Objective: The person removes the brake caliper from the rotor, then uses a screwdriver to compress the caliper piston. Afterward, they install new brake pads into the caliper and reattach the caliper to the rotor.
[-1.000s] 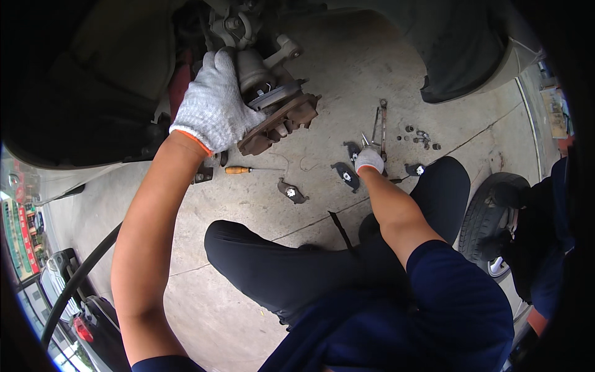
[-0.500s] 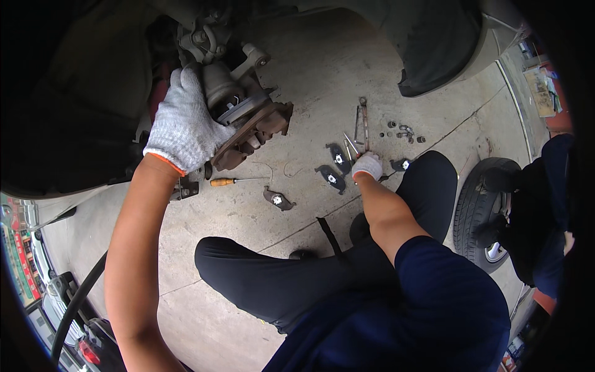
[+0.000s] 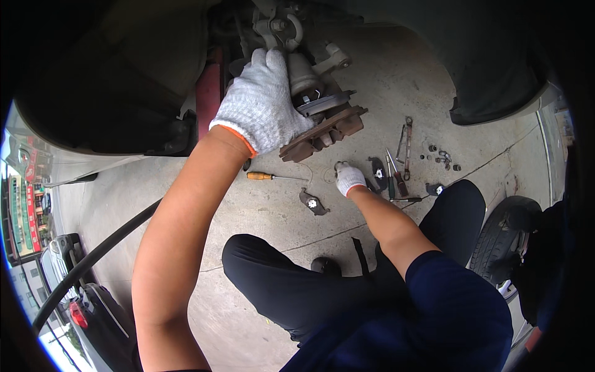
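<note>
Clearly, what I have in hand is a steadying step: my left hand, in a pale knit glove, grasps the rusty brake assembly under the wheel arch, its thumb along the bracket side and its fingers up over the rounded housing; the fingers' far sides are hidden from me. My right hand is low near the concrete floor, its fingers partly curled; I cannot tell whether they hold anything.

Just beside it lies a dark brake pad, and another is partly covered by the wrist. To the left are a separate pad and an orange-handled screwdriver; to the right, a wrench and loose nuts.

As I judge it, the next move calls for a steady left hold while the right works precisely, clear of the tools around it.
</note>
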Available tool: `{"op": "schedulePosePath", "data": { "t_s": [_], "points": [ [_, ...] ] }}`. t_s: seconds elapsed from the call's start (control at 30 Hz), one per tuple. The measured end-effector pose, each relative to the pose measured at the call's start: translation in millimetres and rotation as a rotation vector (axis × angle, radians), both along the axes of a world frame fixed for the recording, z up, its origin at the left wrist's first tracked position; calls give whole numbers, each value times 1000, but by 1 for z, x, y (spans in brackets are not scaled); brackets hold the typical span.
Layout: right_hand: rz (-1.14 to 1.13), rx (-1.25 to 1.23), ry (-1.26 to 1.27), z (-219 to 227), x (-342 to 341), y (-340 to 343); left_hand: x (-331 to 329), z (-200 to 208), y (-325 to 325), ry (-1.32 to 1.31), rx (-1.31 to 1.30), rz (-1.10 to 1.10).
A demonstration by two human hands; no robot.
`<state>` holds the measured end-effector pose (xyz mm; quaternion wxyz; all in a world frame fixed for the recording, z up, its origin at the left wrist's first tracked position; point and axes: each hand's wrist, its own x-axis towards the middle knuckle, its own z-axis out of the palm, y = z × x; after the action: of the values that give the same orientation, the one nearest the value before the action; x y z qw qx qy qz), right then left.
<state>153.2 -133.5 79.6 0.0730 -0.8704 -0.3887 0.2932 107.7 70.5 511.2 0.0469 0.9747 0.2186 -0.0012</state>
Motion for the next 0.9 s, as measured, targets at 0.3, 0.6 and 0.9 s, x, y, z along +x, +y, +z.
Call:
{"op": "schedulePosePath", "data": {
  "t_s": [0.3, 0.6, 0.9],
  "points": [
    [211, -5, 71, -46, -115, 129, -2, 1, 2, -25, -54, -27],
    [393, -70, 191, 6, -67, 97, -1, 11, -3, 10, -70, 0],
    [-180, -139, 653, 138, 92, -37, 0, 8, 2, 58, -34, -16]
  ]
}}
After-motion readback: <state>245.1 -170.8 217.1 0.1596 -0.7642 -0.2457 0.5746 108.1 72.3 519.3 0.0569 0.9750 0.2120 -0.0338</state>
